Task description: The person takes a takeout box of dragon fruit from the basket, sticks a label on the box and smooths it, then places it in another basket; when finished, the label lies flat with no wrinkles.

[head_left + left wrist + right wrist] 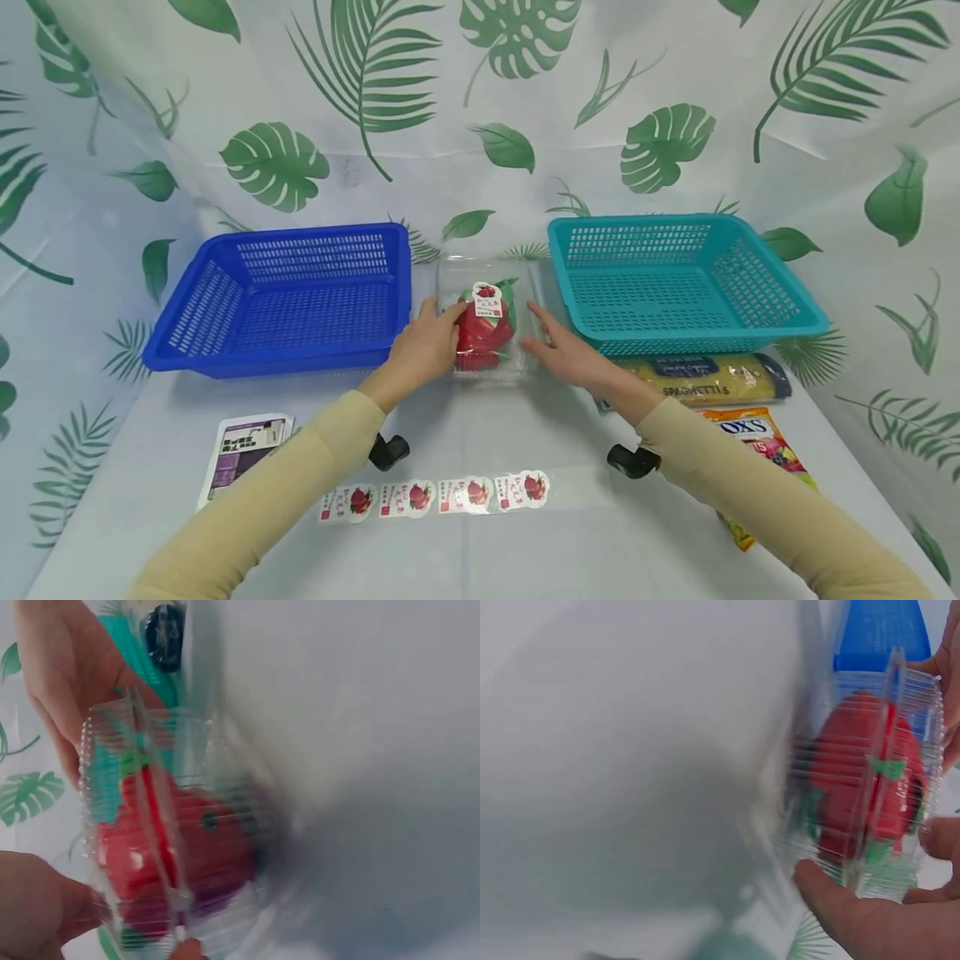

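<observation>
A clear plastic clamshell box (pixel 456 271) lies between the two baskets. Inside it is a red dragon fruit (pixel 480 333) with green tips, and a white fruit sticker (pixel 487 300) is on the lid. My left hand (pixel 420 352) holds the box's left side, a fingertip on the lid by the sticker. On the right side my right hand (pixel 576 360) holds the box, thumb low and fingers higher, as the right wrist view shows. The fruit (pixel 180 855) looks blurred through the plastic in the left wrist view.
A blue basket (pixel 277 365) stands at the left and a teal basket (pixel 690 340) at the right. Spaghetti (pixel 720 379) and an orange candy bag (pixel 757 433) lie near my right arm. A purple-and-white packet (pixel 247 446) lies left; a strip of several stickers (pixel 405 498) lies in front.
</observation>
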A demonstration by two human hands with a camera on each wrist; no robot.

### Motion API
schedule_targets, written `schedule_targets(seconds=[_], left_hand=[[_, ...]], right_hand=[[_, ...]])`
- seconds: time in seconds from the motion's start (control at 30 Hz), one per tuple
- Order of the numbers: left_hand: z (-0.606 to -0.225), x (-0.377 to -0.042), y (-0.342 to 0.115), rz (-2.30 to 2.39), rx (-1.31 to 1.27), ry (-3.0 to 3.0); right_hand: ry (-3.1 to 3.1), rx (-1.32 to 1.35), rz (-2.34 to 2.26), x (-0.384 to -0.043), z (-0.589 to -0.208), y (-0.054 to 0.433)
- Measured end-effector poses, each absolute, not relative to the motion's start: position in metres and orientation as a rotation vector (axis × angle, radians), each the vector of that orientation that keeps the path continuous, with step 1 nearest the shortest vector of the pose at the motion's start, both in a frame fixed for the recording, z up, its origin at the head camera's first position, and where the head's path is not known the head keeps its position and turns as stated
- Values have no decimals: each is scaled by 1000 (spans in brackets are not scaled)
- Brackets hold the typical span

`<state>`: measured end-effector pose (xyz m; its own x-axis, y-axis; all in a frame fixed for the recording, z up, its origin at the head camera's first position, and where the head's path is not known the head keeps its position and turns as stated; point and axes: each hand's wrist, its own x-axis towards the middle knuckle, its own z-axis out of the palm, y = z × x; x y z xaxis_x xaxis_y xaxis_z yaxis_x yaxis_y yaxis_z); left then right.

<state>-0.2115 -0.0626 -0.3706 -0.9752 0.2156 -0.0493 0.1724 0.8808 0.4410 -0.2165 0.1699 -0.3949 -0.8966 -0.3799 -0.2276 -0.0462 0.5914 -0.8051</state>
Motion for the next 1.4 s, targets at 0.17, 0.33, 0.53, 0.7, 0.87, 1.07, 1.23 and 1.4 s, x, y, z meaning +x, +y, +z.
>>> schedule_targets(seconds=[0.17,0.33,0.53,0.7,0.87,1.07,1.23,1.4], left_hand=[[-385,-204,-65,878,381,2979],[-397,-197,-66,1130,395,2952],[-403,-195,-64,1270,297,2890],[-404,-194,-62,1290,196,2817],[-405,-195,-61,1349,113,2753],[-410,-197,-60,1517,27,2686],[-414,-196,-60,1650,-9,2623],[-417,-195,-58,1748,-67,2582]], right_hand=[[2428,-287,-1318,-214,-400,176],[2466,-263,-1327,-212,-404,178],[2500,-249,-1327,-211,-406,177],[2511,-233,-1314,-212,-408,177],[2495,-229,-1332,-213,-409,177],[2463,-227,-1359,-213,-409,177],[2460,-179,-1375,-211,-409,175],[2451,-138,-1379,-209,-410,172]])
